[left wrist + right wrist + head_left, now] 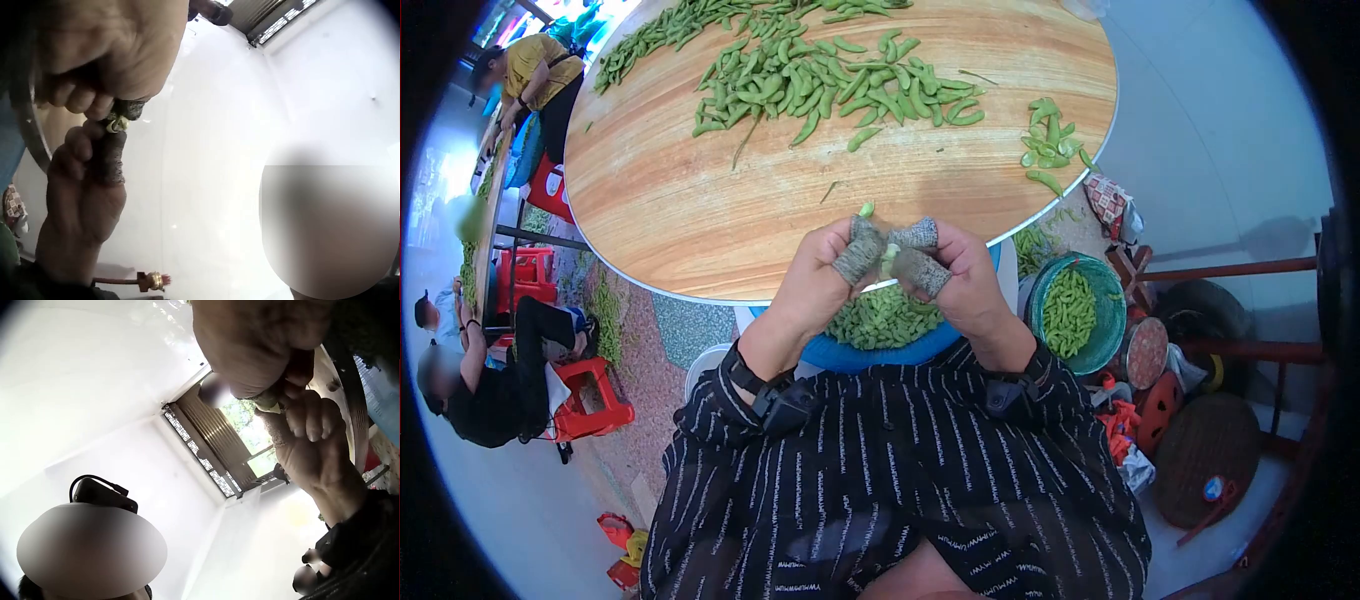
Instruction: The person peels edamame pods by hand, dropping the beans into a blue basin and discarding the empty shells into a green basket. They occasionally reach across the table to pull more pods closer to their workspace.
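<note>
My left hand (818, 268) and right hand (972, 285) meet at the table's near edge, with grey knitted covers on the thumbs and index fingers. Between their fingertips they pinch a green soybean pod (890, 258), which looks split, with pale green showing. A green pod tip (867, 209) pokes out above the left fingers. The left wrist view catches the opened pod (116, 125) between both thumbs; in the right wrist view fingers partly hide the pod (267, 402). Below the hands sits a blue basin (830, 355) holding shelled green beans (885, 318).
A pile of whole pods (800, 85) covers the far part of the round wooden table (700, 220). A small heap (1050, 140) lies by its right edge. A green basket (1115, 325) of pods stands right. People and red stools (590, 400) are at left.
</note>
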The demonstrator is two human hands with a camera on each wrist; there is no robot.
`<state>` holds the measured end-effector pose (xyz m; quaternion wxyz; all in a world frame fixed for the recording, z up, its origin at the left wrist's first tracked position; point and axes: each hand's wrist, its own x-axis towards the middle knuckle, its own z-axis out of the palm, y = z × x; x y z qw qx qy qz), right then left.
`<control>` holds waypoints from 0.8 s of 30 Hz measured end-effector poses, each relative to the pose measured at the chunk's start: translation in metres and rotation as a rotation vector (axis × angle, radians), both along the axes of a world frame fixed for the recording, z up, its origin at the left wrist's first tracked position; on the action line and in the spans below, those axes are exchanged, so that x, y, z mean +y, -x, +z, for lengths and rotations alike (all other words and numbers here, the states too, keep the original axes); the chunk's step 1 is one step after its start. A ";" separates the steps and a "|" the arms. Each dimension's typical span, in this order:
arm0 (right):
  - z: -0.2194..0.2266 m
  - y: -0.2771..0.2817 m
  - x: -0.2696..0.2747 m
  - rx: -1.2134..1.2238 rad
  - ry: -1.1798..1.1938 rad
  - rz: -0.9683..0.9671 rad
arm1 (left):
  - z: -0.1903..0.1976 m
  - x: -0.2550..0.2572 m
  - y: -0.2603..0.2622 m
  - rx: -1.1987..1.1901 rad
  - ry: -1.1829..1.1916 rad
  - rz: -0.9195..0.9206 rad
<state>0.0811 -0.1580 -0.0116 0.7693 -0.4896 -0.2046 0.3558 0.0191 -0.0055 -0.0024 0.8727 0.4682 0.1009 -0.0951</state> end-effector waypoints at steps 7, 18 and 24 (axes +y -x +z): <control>0.004 0.004 0.005 -0.241 0.200 -0.067 | 0.015 0.007 0.002 -0.236 -0.915 0.074; 0.003 0.009 0.012 -0.484 0.280 -0.134 | 0.004 0.015 0.008 -0.191 -0.545 0.014; 0.002 0.007 0.011 -0.007 0.211 -0.081 | 0.001 0.005 0.009 -0.260 -0.461 0.080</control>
